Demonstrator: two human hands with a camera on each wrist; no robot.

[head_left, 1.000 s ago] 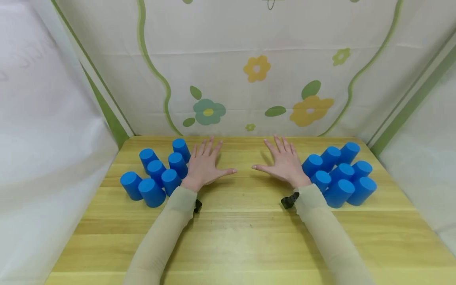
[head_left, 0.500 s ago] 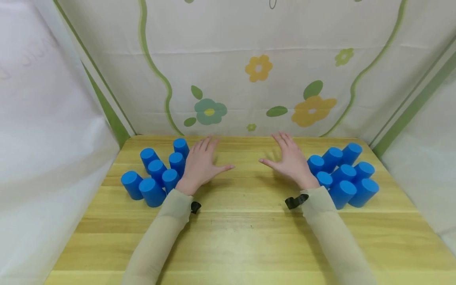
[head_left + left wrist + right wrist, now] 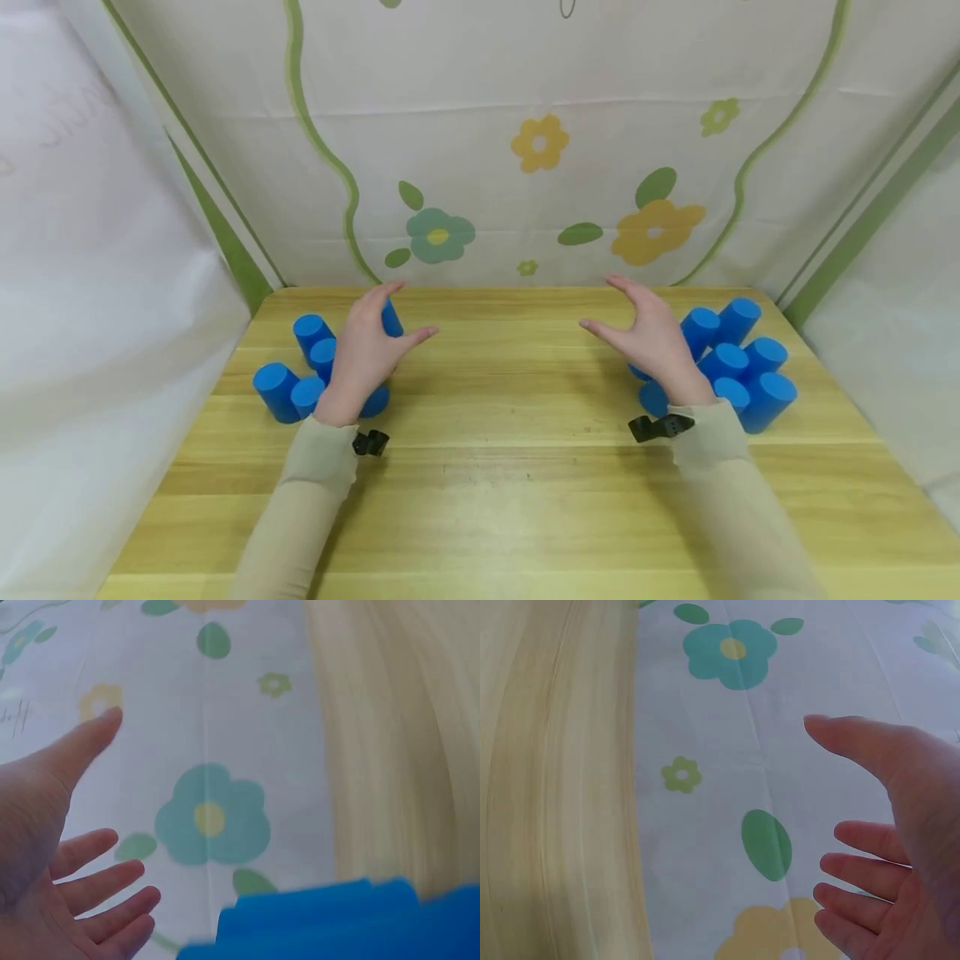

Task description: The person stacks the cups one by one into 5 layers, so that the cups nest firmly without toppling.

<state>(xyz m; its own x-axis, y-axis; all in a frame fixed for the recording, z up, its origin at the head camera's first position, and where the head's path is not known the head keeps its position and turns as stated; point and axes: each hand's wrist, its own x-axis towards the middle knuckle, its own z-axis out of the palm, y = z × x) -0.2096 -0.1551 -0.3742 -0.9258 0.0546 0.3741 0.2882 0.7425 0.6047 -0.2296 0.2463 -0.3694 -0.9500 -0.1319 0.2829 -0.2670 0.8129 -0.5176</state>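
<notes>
Outward, away from each other, both grips have travelled over the last second: the left grip (image 3: 363, 350) and the right grip (image 3: 656, 333), bare hands below beige sleeves (image 3: 300, 500), now sit wider apart, rolled from palms down to palms facing inward. From my end I read each as well open, thumb standing off from gently bent fingers; both wrist feeds show me palms with nothing held.

Beneath the left grip and to its outer side I see a group of tapered smooth blue cups (image 3: 274, 392), flat ends up where I can see them, partly covered by the hand. Below and outside the right grip is a second group of blue cups (image 3: 770, 404). Blue ends now peek out on the inner side of each wrist, which they did not half a second ago; I cannot tell whether those cups tilt, or whether either grip touches one.

Black straps (image 3: 660, 427) cross the wrists behind the grips. Under everything I have a pale wood-grained table (image 3: 480, 483); beyond the fingertips hangs white flower-printed cloth (image 3: 480, 158).
</notes>
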